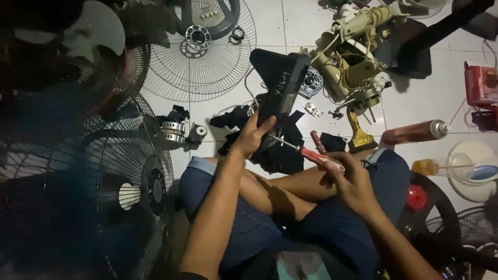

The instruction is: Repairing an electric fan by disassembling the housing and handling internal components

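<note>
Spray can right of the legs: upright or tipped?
Tipped. The spray can lies on its side on the tiled floor, nozzle pointing right.

Black plastic fan housing (pixel 280 85): flat, roughly triangular, tilted upright over the white tiled floor, lower end clasped at the knees.
Red-handled screwdriver (pixel 306 151): clear-red handle, thin metal shaft, lying near level, tip against housing's lower end.
</note>
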